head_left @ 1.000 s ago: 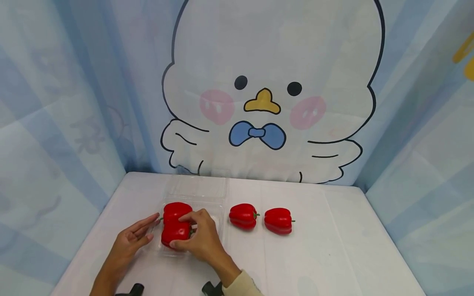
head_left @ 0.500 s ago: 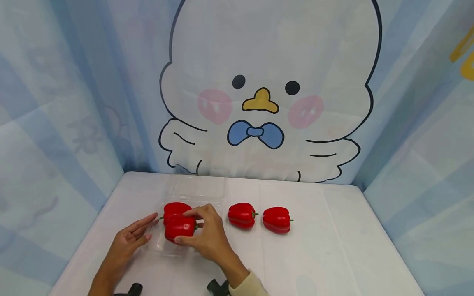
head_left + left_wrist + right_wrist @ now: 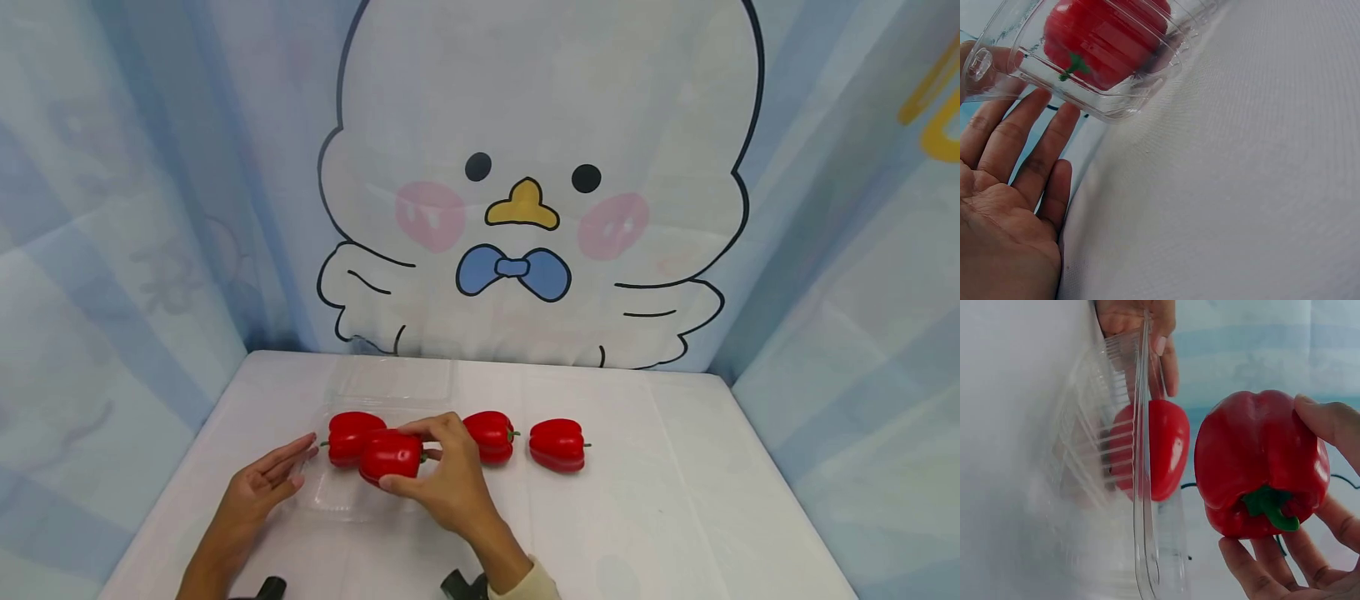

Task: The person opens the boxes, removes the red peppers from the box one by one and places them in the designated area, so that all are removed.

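Observation:
A red bell pepper [image 3: 1254, 456] with a green stem is pinched between the thumb and fingers of my right hand [image 3: 450, 475], raised above the clear plastic container [image 3: 337, 500]. Inside that container, at its left side, lies another red pepper [image 3: 352, 437]; the right wrist view shows it through the ribbed wall. My left hand [image 3: 262, 483] has its fingers extended at the container's left edge, and in the left wrist view its fingertips [image 3: 1066, 112] touch the clear rim.
Right of the container, two more red peppers lie on the white table: one [image 3: 491, 437] partly behind my right hand, the other [image 3: 557, 446] farther right. The container's clear lid [image 3: 393, 379] is folded back towards the cartoon-printed curtain [image 3: 517, 333].
My right hand has lifted the pepper from beside the other one in the container and moved it to the right. My left hand has stayed at the container's edge.

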`<state>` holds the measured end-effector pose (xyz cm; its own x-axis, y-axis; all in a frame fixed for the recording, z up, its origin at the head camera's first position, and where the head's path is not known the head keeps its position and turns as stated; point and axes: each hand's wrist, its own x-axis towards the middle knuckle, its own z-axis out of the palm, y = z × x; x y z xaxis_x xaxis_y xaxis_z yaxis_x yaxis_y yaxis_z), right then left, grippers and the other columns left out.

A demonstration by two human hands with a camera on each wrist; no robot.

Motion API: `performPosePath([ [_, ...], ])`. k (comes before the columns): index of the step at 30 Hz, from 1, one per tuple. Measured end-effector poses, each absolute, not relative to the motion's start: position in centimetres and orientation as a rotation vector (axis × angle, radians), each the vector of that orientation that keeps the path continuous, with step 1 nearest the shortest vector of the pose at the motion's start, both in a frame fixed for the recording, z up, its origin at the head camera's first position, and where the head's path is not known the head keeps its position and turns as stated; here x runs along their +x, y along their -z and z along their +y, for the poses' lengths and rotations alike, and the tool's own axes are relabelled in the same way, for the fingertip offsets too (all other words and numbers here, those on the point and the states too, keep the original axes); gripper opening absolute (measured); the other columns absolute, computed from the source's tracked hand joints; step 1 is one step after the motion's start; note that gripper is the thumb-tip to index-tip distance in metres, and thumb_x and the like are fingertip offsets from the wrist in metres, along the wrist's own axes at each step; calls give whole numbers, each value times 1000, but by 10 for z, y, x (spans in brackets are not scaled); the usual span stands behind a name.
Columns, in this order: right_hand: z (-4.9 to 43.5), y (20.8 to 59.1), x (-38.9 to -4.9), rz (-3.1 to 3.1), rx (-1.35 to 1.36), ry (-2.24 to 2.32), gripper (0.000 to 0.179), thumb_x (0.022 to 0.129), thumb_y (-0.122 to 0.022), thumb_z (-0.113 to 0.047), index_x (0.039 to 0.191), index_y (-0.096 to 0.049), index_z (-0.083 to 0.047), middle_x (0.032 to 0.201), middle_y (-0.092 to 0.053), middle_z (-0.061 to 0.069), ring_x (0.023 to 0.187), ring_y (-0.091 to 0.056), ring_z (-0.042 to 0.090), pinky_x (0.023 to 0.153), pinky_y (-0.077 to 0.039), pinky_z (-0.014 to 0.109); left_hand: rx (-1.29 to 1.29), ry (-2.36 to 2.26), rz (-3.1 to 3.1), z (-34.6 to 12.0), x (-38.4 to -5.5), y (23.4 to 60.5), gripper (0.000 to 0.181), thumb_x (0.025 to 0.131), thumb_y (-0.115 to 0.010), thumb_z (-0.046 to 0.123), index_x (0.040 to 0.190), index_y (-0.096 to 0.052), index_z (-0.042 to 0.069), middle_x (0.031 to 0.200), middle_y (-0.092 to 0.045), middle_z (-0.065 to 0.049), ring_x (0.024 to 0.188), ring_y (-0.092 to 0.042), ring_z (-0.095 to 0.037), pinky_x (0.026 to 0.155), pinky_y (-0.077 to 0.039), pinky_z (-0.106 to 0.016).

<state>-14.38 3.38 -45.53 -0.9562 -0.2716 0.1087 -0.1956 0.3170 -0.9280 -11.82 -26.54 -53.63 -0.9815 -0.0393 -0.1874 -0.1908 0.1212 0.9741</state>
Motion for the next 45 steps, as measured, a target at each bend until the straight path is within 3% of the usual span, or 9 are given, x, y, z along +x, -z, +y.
performPosePath([
  [5,46,454,-143,2536,-423,1750,56,76,-98,-28,126,-73,-30,124,-61,-5,120,-60,18,98,-63,49,-225,-2003,2253,-266,-118,536,70,103,-72,31,163,-42,12,160,-52,15,123,-52,25,100,-47,-8],
  [11,61,456,-141,2587,-386,1728,56,76,-98,-30,127,-73,-28,124,-61,-3,119,-61,20,98,-63,47,-221,-1995,2265,-266,-118,536,72,102,-73,34,164,-42,13,166,-47,3,123,-52,25,102,-48,-11],
  [17,75,460,-138,2629,-379,1749,56,77,-98,-29,127,-73,-25,125,-61,1,120,-61,23,98,-63,44,-220,-1984,2279,-265,-118,537,71,102,-72,35,163,-42,13,167,-46,-1,123,-51,26,102,-47,-10],
  [24,92,463,-135,2646,-333,1793,58,75,-99,-28,126,-73,-25,130,-62,1,121,-61,24,98,-63,46,-207,-2000,2274,-266,-119,538,70,103,-72,31,163,-42,12,165,-49,7,123,-51,26,101,-47,-9],
  [45,126,485,-125,2751,-112,1714,57,72,-100,-22,123,-73,-20,123,-62,3,117,-63,26,95,-64,46,-225,-1996,2257,-267,-120,536,71,102,-73,34,163,-43,14,163,-51,11,122,-51,26,102,-46,-10],
])
